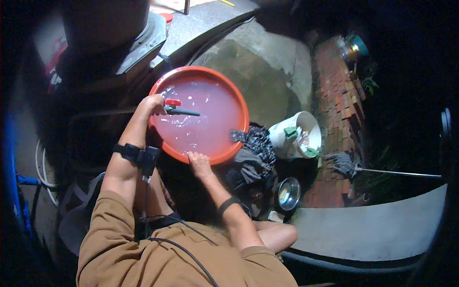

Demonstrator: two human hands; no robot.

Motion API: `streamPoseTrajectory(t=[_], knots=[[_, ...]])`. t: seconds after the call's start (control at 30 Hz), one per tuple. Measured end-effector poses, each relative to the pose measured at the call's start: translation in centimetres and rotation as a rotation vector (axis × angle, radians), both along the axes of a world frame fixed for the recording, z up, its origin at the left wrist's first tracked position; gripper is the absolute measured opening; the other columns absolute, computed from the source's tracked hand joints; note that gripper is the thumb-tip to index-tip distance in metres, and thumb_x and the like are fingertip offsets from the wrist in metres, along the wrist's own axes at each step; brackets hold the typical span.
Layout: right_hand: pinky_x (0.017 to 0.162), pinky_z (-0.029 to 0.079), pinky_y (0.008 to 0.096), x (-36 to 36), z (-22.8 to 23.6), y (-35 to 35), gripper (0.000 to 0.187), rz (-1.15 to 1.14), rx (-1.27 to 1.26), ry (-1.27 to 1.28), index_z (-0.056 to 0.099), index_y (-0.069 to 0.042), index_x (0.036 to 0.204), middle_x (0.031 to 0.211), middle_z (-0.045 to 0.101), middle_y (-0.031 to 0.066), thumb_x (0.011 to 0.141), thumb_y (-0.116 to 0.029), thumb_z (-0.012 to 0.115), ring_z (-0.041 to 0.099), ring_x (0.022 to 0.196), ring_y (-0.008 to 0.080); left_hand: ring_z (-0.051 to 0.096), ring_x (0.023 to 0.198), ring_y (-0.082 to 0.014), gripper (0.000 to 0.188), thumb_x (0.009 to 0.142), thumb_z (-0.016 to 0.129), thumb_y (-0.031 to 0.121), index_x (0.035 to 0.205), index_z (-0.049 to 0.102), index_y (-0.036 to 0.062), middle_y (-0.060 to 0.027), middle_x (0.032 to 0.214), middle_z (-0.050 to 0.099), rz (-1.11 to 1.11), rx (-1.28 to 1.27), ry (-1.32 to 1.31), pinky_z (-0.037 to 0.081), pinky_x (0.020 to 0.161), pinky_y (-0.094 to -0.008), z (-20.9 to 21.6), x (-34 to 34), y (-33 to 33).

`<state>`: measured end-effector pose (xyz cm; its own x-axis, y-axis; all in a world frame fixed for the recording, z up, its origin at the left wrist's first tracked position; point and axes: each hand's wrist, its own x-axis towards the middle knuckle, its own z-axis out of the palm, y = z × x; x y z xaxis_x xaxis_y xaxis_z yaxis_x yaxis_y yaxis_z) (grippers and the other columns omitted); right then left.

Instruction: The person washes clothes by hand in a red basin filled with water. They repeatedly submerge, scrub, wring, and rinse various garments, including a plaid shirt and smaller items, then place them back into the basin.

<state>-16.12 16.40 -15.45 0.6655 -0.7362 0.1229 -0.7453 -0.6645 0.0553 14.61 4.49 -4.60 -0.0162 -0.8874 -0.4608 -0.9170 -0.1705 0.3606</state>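
Note:
A large red-orange basin (241, 98) of cloudy, pale water stands in front of me. Over its left side reaches a tap with a red handle (173, 102) and a grey spout. My left hand (154, 104) is closed around the tap just behind the handle; some fingers are hidden. At the basin's near rim, my right hand (199, 163) grips the edge with its fingertips over the inside. Dark patterned cloth (258, 146) is heaped against the basin's right side, and one corner lies over the rim.
Right of the cloth, a white bucket (282, 143) holds green and light cloths. Nearer me sits a metal bowl (289, 193). A mop (342, 164) lies on the brick strip (334, 95). A dark cylindrical object (105, 28) stands at the upper left.

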Motion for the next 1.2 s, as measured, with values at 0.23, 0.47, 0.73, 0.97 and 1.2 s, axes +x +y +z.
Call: streamPoseTrajectory(t=[0.23, 0.47, 0.73, 0.97, 1.2], knots=[[0.055, 0.052, 0.0398, -0.1, 2.7, -0.7, 0.012, 0.102, 0.053, -0.121, 0.056, -0.014, 0.099, 0.069, 0.06, 0.007, 0.087, -0.014, 0.055, 0.064, 0.064, 0.0264, 0.067, 0.093, -0.0292, 0.037, 0.07, 0.08, 0.033, 0.094, 0.07, 0.0077, -0.0144, 0.096, 0.069, 0.242, -0.33, 0.05, 0.053, 0.082, -0.0404, 7.5, -0.3, 2.5], [0.052, 0.051, 0.0425, 2.4, 9.7, -2.9, 0.024, 0.154, 0.002, -0.415, 0.056, -0.016, 0.111, 0.072, 0.063, 0.009, 0.087, -0.012, 0.058, 0.065, 0.063, 0.0288, 0.067, 0.093, -0.0317, 0.035, 0.071, 0.08, 0.031, 0.097, 0.072, 0.0096, -0.0146, 0.097, 0.07, 0.341, -0.543, 0.083, 0.053, 0.086, -0.0414, 9.5, 0.2, 2.5], [0.055, 0.053, 0.0426, 3.7, 16.1, -7.1, 0.028, 0.097, 0.074, -0.464, 0.057, -0.019, 0.108, 0.08, 0.067, 0.0092, 0.082, -0.011, 0.06, 0.066, 0.069, 0.0305, 0.067, 0.097, -0.0305, 0.04, 0.076, 0.076, 0.027, 0.106, 0.068, 0.0003, -0.018, 0.103, 0.069, 0.435, -0.625, 0.132, 0.052, 0.085, -0.0369, 9.9, 0.5, 1.6], [0.064, 0.054, 0.0423, 2.3, 19.5, -9.4, 0.046, 0.046, 0.128, -0.48, 0.06, -0.021, 0.11, 0.079, 0.067, 0.01, 0.067, -0.009, 0.069, 0.066, 0.074, 0.0317, 0.065, 0.103, -0.0295, 0.048, 0.077, 0.073, 0.036, 0.113, 0.067, 0.0043, -0.0174, 0.11, 0.067, 0.473, -0.732, 0.105, 0.05, 0.09, -0.0381, 10.8, 0.4, 1.5], [0.066, 0.055, 0.0399, 1.1, 18.9, -9.6, 0.039, 0.056, 0.166, -0.551, 0.06, -0.015, 0.108, 0.083, 0.067, 0.0096, 0.069, -0.01, 0.065, 0.067, 0.075, 0.0316, 0.066, 0.101, -0.0305, 0.045, 0.079, 0.071, 0.038, 0.115, 0.067, 0.0107, -0.0156, 0.109, 0.068, 0.539, -0.807, 0.102, 0.051, 0.088, -0.0396, 11.0, -0.2, 1.3]])
